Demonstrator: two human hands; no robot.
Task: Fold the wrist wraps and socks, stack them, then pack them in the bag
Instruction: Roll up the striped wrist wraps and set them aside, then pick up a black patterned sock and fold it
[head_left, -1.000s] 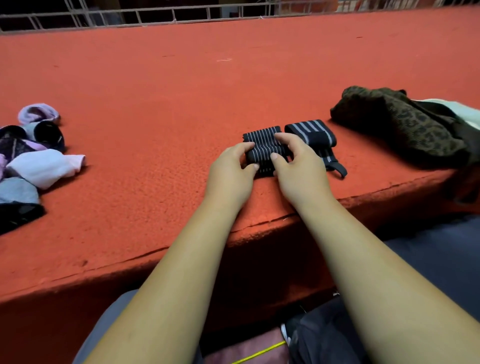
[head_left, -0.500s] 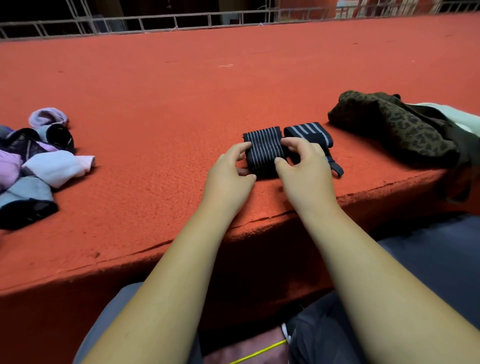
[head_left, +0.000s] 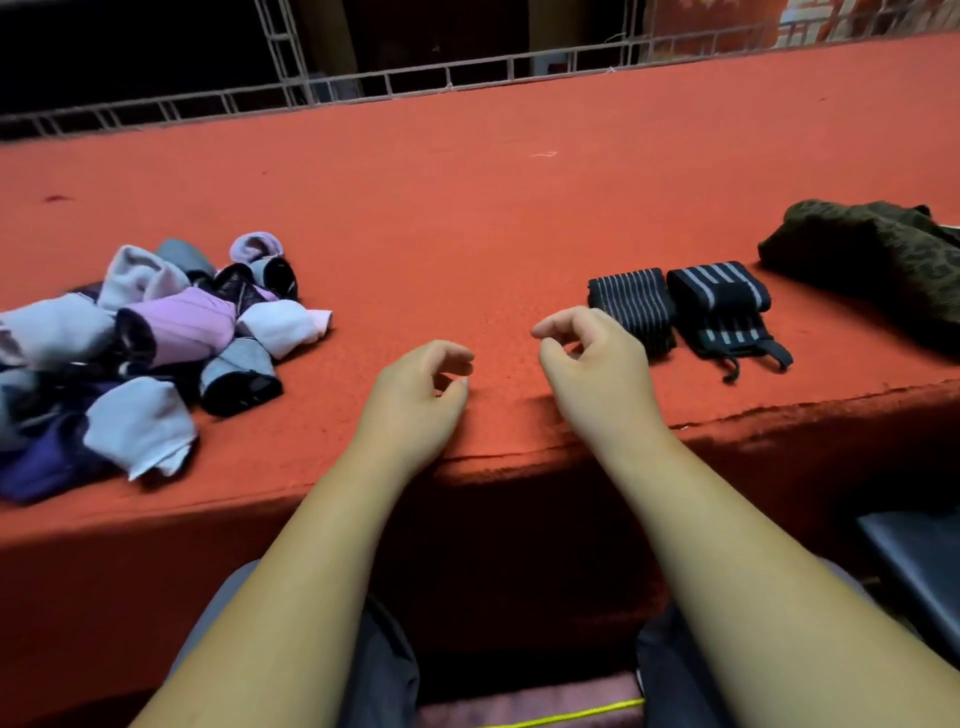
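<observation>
Socks (head_left: 140, 353) are lying in a loose heap at the far left of the red carpeted ledge (head_left: 467, 218), white, lilac, grey and black ones tumbled over each other, well apart from both hands. Moving right, the left hand (head_left: 415, 400) is hovering near the ledge's front edge, fingers loosely curled and gripping nothing. Just beside it, the right hand (head_left: 597, 369) is hanging the same way, curled and empty. Immediately right of that hand, two folded wrist wraps are sitting side by side and touching: a black one with thin pale stripes (head_left: 636, 306), partly hidden behind the knuckles, and a black one with broader grey stripes (head_left: 724, 306), its loops trailing toward the edge. Further right, a dark leopard-patterned bag (head_left: 872, 260) is slumping near the frame's side. No lettering is showing legibly on any of these.
</observation>
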